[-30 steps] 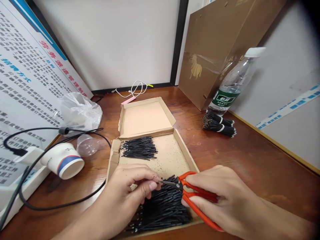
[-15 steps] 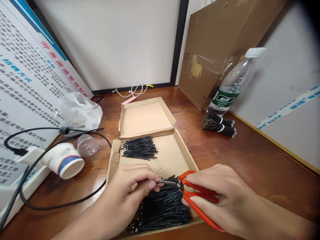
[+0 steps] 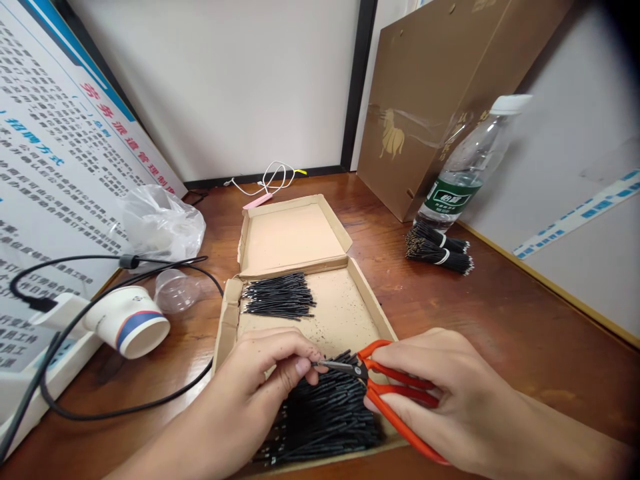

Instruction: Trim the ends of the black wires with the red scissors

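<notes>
My right hand [image 3: 445, 393] is wrapped round the handles of red-orange scissors [image 3: 395, 393], whose short dark blades point left. My left hand [image 3: 265, 377] pinches a thin black wire piece right at the blade tips. Both hands hover over a big heap of black wire pieces [image 3: 325, 417] in the near end of an open cardboard box [image 3: 350, 313]. A smaller, neater pile of black wire pieces [image 3: 277, 297] lies at the box's far left. Tiny black specks dot the box floor.
A paper cup [image 3: 127, 323] lies on its side at left by a black cable [image 3: 125, 407], a clear lid [image 3: 175, 290] and a plastic bag [image 3: 160, 223]. Tied wire bundles [image 3: 437, 250], a water bottle [image 3: 465, 167] and a brown bag [image 3: 435, 87] stand at right.
The scissors' handles have closed slightly and the blades have shifted a little left at my left fingertips. Everything else is still.
</notes>
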`<action>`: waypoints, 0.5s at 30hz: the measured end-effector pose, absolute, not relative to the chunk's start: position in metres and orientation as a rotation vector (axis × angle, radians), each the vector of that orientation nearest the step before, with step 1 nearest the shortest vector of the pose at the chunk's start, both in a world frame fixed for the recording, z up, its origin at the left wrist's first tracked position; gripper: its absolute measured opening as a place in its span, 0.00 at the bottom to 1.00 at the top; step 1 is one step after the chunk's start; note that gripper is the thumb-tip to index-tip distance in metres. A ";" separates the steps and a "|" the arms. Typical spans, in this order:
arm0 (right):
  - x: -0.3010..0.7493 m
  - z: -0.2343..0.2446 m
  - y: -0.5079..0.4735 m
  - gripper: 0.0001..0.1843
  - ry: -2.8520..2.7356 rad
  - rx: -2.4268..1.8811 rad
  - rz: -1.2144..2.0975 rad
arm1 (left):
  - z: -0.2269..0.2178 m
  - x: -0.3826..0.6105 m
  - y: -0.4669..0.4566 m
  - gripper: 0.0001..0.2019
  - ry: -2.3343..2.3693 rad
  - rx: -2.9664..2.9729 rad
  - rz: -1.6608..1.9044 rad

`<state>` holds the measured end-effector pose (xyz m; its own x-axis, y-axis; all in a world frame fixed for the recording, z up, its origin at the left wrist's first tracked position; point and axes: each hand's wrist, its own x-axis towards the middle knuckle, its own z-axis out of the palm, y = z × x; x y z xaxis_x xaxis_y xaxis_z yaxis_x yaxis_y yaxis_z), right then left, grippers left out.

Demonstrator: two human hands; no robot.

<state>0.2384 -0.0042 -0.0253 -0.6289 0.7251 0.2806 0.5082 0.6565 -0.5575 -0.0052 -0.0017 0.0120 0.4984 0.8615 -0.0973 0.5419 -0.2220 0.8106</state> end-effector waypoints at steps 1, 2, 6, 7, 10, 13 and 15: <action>0.238 -0.026 -0.004 0.08 -2.388 -0.944 0.582 | 0.012 -0.005 -0.002 0.13 1.161 1.902 0.482; 0.238 -0.026 -0.003 0.09 -2.389 -0.946 0.569 | 0.012 -0.005 -0.002 0.13 1.160 1.901 0.485; 0.236 -0.027 -0.002 0.11 -2.388 -0.925 0.538 | 0.010 -0.006 -0.002 0.13 1.157 1.906 0.490; 0.235 -0.026 -0.002 0.11 -2.380 -0.925 0.528 | 0.010 -0.006 -0.002 0.13 1.158 1.905 0.491; 0.235 -0.025 -0.002 0.11 -2.366 -0.932 0.521 | 0.010 -0.007 -0.002 0.13 1.163 1.897 0.491; 0.235 -0.025 -0.003 0.12 -2.378 -0.951 0.565 | 0.009 -0.007 -0.002 0.13 1.179 1.896 0.468; 0.235 -0.025 -0.004 0.11 -2.383 -0.963 0.593 | 0.009 -0.008 -0.003 0.12 1.192 1.887 0.449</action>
